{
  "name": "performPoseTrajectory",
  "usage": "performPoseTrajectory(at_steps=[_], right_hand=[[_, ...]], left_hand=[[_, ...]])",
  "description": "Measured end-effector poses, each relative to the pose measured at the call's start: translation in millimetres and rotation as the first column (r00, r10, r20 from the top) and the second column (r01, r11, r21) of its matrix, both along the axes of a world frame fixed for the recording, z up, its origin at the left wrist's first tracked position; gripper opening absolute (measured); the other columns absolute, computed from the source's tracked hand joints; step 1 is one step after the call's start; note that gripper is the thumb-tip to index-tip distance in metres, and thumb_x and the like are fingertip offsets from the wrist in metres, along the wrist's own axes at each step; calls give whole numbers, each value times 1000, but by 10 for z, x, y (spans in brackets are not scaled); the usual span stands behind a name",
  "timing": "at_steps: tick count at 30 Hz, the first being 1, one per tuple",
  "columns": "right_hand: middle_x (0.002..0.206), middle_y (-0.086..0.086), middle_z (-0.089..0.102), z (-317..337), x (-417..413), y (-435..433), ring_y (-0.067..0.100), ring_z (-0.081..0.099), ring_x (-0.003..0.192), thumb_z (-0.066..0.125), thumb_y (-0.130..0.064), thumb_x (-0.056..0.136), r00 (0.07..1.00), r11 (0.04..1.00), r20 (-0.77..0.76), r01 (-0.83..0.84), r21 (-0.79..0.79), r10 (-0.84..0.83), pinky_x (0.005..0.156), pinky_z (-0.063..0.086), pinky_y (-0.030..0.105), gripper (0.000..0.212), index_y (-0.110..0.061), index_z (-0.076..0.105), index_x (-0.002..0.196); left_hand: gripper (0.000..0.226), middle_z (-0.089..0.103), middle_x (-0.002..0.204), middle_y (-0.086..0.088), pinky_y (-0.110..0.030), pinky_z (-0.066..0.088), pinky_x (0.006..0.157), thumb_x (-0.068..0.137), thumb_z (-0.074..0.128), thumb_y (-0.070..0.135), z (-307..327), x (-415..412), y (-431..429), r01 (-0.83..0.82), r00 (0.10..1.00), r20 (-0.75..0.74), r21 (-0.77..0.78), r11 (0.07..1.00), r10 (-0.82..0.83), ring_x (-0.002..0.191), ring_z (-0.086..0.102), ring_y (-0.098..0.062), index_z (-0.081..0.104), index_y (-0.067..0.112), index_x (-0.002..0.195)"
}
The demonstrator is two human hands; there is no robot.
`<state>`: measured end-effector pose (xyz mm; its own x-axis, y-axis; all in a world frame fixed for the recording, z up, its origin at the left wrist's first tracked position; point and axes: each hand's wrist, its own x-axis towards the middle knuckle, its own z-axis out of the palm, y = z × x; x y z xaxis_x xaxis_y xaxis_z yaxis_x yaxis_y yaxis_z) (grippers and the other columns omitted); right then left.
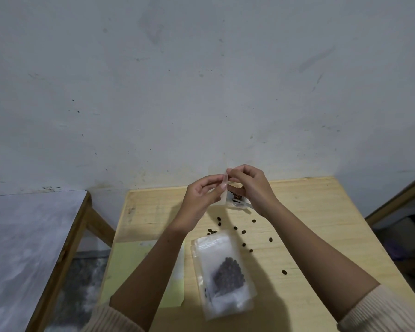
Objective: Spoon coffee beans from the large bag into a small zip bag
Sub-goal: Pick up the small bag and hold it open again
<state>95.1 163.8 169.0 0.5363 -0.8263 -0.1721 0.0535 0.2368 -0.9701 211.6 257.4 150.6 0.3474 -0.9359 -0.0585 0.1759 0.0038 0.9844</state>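
Zip bag (236, 200) blurred, half hidden by hands (199, 200) (253, 188)

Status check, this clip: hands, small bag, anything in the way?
Left hand, right hand both pinching top of small zip bag, above table. Few beans inside. Loose beans scattered on table; second bag with beans lies flat nearer.

Views: one. Head-worn wide-angle camera, sited above and behind the left hand (199, 200) and right hand (252, 188), facing forward and down. Range: near; both forearms (153, 264) cross the lower frame. Wall (201, 80) beyond the hands fills the upper half; table (321, 212) lies beneath them.
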Motion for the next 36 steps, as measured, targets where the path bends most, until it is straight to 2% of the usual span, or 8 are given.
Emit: performPoseTrajectory(at_steps=[3, 6, 9, 13, 15, 21, 30, 36], right_hand=[[83, 12, 59, -23, 31, 27, 14, 63, 79, 61, -11, 86, 996, 996, -67, 49, -69, -53, 70, 57, 28, 15, -3, 57, 75], [77, 16, 65, -81, 67, 37, 20, 64, 70, 60, -12, 80, 970, 977, -206, 87, -193, -127, 73, 57, 44, 14, -3, 59, 70], [65, -4, 65, -132, 119, 60, 12, 58, 55, 57, -15, 77, 928, 946, -321, 83, -312, -188, 72, 52, 43, 15, -15, 60, 63], [68, 6, 63, -191, 145, 100, 16, 54, 59, 53, -8, 84, 910, 931, -371, 41, -362, -184, 59, 44, 28, 15, -4, 60, 72], [65, 1, 61, -245, 140, 84, 17, 53, 60, 54, -10, 83, 904, 932, -386, 35, -362, -184, 65, 44, 31, 15, -8, 59, 68], [71, 5, 64, -268, 146, 14, 21, 60, 70, 59, -19, 83, 881, 941, -447, -7, -339, -154, 72, 51, 36, 15, -9, 58, 71], [66, 8, 65, -319, 149, -30, 27, 63, 66, 52, -2, 81, 800, 893, -567, -91, -440, -197, 75, 53, 39, 25, -18, 50, 63], [71, 15, 63, -281, 274, 5, 30, 59, 69, 48, 2, 81, 788, 837, -566, -124, -533, -243, 64, 48, 38, 15, -9, 51, 72]], left_hand=[[28, 70, 108, -4, -34, 51, 88, 79, 67, 29, -52, -2, -16, -13, 999, -43, 24, 1000, 14, 107, 62, -18, 68, 20, 106], [20, 70, 103, 0, -26, 54, 82, 85, 65, 17, -96, -34, -38, -48, 998, -46, 51, 998, 50, 101, 64, -10, 68, 17, 105], [15, 70, 96, -4, -22, 54, 74, 88, 62, 6, -125, -88, -85, -133, 991, -17, 92, 987, 135, 89, 66, -9, 67, 11, 101], [10, 71, 84, -8, -37, 57, 75, 86, 62, 6, -167, -87, -167, -253, 958, 165, 111, 961, 234, 79, 68, -24, 69, 13, 83], [13, 71, 78, -8, -38, 58, 74, 86, 63, 5, -189, -67, -195, -255, 942, 248, 95, 962, 225, 75, 68, -27, 69, 13, 79], [14, 68, 68, -5, -37, 56, 74, 85, 63, 2, -270, -51, -213, -202, 924, 348, 87, 975, 161, 63, 64, -17, 71, 12, 78], [9, 65, 76, 2, -5, 43, 65, 86, 62, 6, -357, 5, -272, -254, 769, 626, 108, 961, 133, 69, 57, -3, 71, 5, 86], [12, 60, 74, 3, -6, 40, 61, 87, 57, 2, -323, 57, -386, -335, 696, 695, 93, 938, 180, 70, 56, -10, 69, 4, 87]])
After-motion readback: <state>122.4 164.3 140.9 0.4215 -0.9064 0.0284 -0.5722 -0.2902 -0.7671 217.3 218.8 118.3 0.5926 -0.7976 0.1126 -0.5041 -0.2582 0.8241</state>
